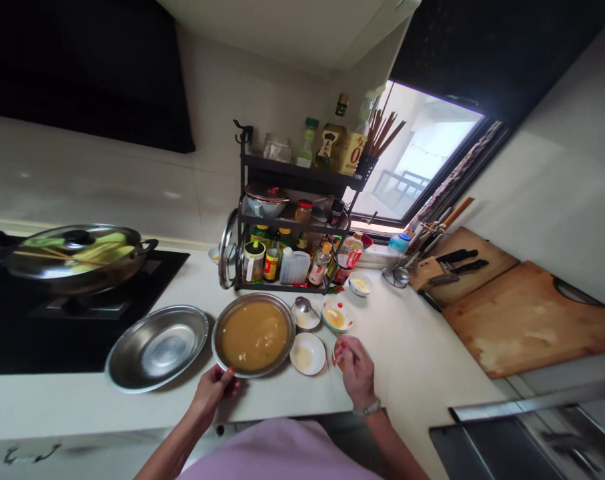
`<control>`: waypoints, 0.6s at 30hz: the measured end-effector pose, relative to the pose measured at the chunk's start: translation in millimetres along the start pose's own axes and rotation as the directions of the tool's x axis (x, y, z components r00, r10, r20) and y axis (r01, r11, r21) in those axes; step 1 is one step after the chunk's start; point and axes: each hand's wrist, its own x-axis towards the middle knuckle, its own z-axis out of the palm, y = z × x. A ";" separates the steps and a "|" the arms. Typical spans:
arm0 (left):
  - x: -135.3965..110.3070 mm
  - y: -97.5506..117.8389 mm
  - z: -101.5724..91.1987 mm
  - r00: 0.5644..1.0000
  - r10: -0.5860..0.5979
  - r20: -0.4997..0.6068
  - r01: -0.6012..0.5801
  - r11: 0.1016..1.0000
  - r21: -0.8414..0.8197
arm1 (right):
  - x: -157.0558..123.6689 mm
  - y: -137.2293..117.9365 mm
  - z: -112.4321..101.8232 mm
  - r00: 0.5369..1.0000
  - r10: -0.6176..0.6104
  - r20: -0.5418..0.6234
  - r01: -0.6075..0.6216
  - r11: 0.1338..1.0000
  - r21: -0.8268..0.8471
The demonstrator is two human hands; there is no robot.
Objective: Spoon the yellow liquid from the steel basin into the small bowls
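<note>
My left hand (217, 389) grips the near-left rim of a round metal basin (288, 352), thumb on top and fingers underneath. Brownish-yellow liquid (255, 333) with pale bits fills the basin, which rests on the counter. My right hand (357, 373) is closed over a small bowl (336, 352) and hides most of it; what its bent fingers hold cannot be made out. Left of that hand stands a white dish (307, 353) with a little residue. Behind are a small dish (312, 321) with a metal spoon (302, 305) and a patterned bowl (339, 320) with yellowish contents.
An empty metal basin (169, 347) sits at left, beside a lidded pan (82, 260) on the black stove (12, 340). A spice rack (292, 223) with several bottles stands behind. At right are a bowl (361, 284), a knife block (427, 271) and cutting boards (527, 320).
</note>
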 end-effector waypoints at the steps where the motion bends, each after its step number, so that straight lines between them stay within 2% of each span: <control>1: 0.4 0.1 0.3 1.000 -0.006 -0.005 0.006 1.000 -0.003 | 4.4 8.7 -6.2 0.996 0.059 -0.060 -0.060 0.998 -0.019; 5: 0.1 1.2 1.7 1.000 -0.011 -0.025 0.012 1.000 0.009 | 16.6 44.6 -31.0 0.933 0.206 -0.294 -0.237 0.968 -0.076; 8: -0.5 1.3 1.9 1.000 -0.010 -0.025 0.011 1.000 0.014 | 17.7 62.2 -42.3 0.909 0.234 -0.343 -0.284 0.954 -0.101; 12: -0.6 1.1 1.3 1.000 -0.013 -0.024 0.013 1.000 0.008 | 14.8 72.1 -40.7 0.881 0.313 -0.354 -0.348 0.937 -0.040; 13: -0.5 1.2 1.2 1.000 -0.013 -0.021 0.013 1.000 0.007 | 14.4 73.7 -38.4 0.856 0.359 -0.371 -0.380 0.925 0.017; 15: -0.5 1.7 1.1 1.000 -0.011 -0.011 0.011 1.000 0.004 | 14.9 76.7 -33.8 0.777 0.470 -0.418 -0.444 0.881 0.164; 18: -0.5 2.2 1.2 1.000 -0.018 -0.003 0.018 1.000 -0.007 | 18.3 80.4 -30.7 0.665 0.576 -0.475 -0.475 0.817 0.325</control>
